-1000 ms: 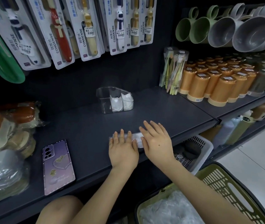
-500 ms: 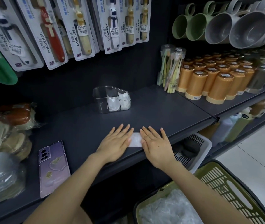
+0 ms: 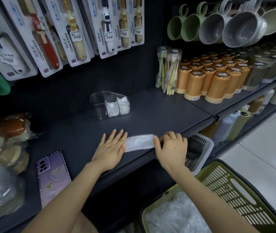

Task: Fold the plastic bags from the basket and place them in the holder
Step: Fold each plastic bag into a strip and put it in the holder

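Head view is looking down on a dark shelf (image 3: 159, 111), where a plastic bag (image 3: 139, 142), folded into a narrow white strip, is lying near the front edge. The left hand (image 3: 110, 152) is pressing flat on the strip's left end, fingers straight. The right hand (image 3: 171, 147) is pinching the right end with curled fingers. Behind them, a clear holder (image 3: 98, 105) is standing with folded white bags (image 3: 117, 107) in its right part. Hanging toothbrush packs (image 3: 107, 27) are showing "CONDENSE" beside Chinese characters; their price stickers are too small to read. A green basket (image 3: 235, 187) of loose bags (image 3: 176, 216) is sitting lower right.
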The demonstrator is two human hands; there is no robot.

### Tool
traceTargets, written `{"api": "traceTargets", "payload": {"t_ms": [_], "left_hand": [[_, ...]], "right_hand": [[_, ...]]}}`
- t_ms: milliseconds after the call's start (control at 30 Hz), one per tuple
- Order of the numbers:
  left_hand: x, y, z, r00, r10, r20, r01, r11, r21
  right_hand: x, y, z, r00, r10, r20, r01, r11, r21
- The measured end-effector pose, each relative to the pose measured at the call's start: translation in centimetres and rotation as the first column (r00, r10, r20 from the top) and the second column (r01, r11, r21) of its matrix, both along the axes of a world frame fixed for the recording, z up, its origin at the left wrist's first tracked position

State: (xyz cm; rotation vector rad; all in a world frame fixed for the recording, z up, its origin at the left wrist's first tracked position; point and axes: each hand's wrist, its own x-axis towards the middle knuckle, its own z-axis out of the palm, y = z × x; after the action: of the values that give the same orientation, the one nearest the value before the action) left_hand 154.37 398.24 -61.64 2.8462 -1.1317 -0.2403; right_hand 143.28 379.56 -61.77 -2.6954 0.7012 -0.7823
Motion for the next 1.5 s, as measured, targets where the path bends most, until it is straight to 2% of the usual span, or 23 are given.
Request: {"api": "traceTargets", "payload": {"t_ms": [67, 133, 200, 233, 300, 333, 367, 433, 467, 567, 633, 700, 800, 867, 967, 1167, 1300, 1367, 1433, 1500], "left_hand": [[-0.2, 0.0, 0.1, 1.000, 0.024, -0.018, -0.024, 1.000, -0.005], [-0.4, 0.1, 0.5, 0.998, 0.058, -0.037, -0.061, 0.996, -0.072], [-1.0, 0.2, 1.0, 0.986, 0.112, -0.124, -0.139, 0.964, -0.228], [-1.4, 0.3, 1.4, 0.959, 0.165, -0.230, -0.236, 0.916, -0.324], [-2.1, 0.4, 2.3, 0.852, 0.217, -0.476, -0.462, 0.739, -0.491], [-2.2, 0.4, 2.6, 0.820, 0.188, -0.540, -0.511, 0.665, -0.544], [-2.5, 0.2, 2.9, 0.814, 0.151, -0.560, -0.513, 0.638, -0.574], [-3.1, -0.1, 3.6, 0.800, 0.021, -0.600, -0.476, 0.631, -0.612], [-3.5, -0.5, 4.1, 0.766, -0.053, -0.640, -0.475, 0.625, -0.620], [-4.6, -1.0, 4.9, 0.644, -0.214, -0.734, -0.526, 0.574, -0.628], [-5.2, -1.2, 5.1, 0.624, -0.241, -0.743, -0.546, 0.547, -0.635], [-5.7, -1.2, 5.2, 0.605, -0.231, -0.762, -0.587, 0.518, -0.622], [-6.1, -1.2, 5.5, 0.554, -0.232, -0.799, -0.685, 0.418, -0.597], [-6.3, -1.3, 5.6, 0.533, -0.242, -0.811, -0.733, 0.346, -0.585], [-6.6, -1.5, 5.7, 0.521, -0.243, -0.818, -0.762, 0.299, -0.574], [-6.7, -1.3, 5.8, 0.495, -0.278, -0.823, -0.782, 0.271, -0.562], [-6.6, -1.3, 6.0, 0.452, -0.314, -0.835, -0.801, 0.269, -0.535], [-6.5, -1.1, 6.3, 0.368, -0.366, -0.854, -0.835, 0.274, -0.477], [-6.2, -0.7, 6.5, 0.226, -0.434, -0.872, -0.888, 0.277, -0.368], [-5.9, -0.4, 6.7, 0.157, -0.394, -0.905, -0.892, 0.338, -0.302]], "right_hand": [[0.2, 1.1, -0.1, 0.999, -0.042, -0.006, 0.042, 0.999, -0.012], [0.7, 1.8, 0.5, 0.999, -0.052, -0.011, 0.053, 0.985, 0.163], [1.0, 1.8, 1.2, 0.999, -0.036, -0.019, 0.041, 0.928, 0.370], [1.0, 1.5, 1.4, 1.000, -0.008, 0.004, 0.006, 0.892, 0.451], [0.5, 0.9, 2.4, 0.993, 0.057, 0.103, -0.110, 0.757, 0.644], [0.3, 0.6, 3.1, 0.984, 0.089, 0.153, -0.172, 0.677, 0.716], [0.0, 0.3, 3.9, 0.973, 0.135, 0.186, -0.229, 0.607, 0.761], [-0.5, -0.3, 5.7, 0.944, 0.267, 0.194, -0.311, 0.523, 0.793], [-0.5, -0.6, 6.5, 0.927, 0.330, 0.181, -0.337, 0.517, 0.786], [-0.4, -1.3, 8.8, 0.889, 0.443, 0.117, -0.381, 0.573, 0.726], [-0.1, -1.5, 9.8, 0.876, 0.471, 0.104, -0.394, 0.576, 0.716], [0.2, -1.5, 10.3, 0.884, 0.446, 0.139, -0.387, 0.534, 0.751], [-0.5, -0.6, 9.3, 0.903, 0.377, 0.207, -0.337, 0.323, 0.884], [-1.6, 0.8, 7.9, 0.895, 0.391, 0.216, -0.304, 0.180, 0.935], [-2.3, 2.3, 6.5, 0.898, 0.356, 0.259, -0.302, 0.072, 0.950], [-1.8, 2.8, 6.0, 0.911, 0.280, 0.302, -0.340, 0.097, 0.935], [-1.7, 2.8, 5.8, 0.903, 0.223, 0.367, -0.390, 0.070, 0.918], [-1.6, 2.8, 5.7, 0.894, 0.198, 0.402, -0.424, 0.083, 0.902], [-1.5, 2.7, 5.7, 0.874, 0.206, 0.441, -0.472, 0.141, 0.870], [-1.4, 2.4, 5.8, 0.838, 0.245, 0.487, -0.536, 0.202, 0.820]]}}
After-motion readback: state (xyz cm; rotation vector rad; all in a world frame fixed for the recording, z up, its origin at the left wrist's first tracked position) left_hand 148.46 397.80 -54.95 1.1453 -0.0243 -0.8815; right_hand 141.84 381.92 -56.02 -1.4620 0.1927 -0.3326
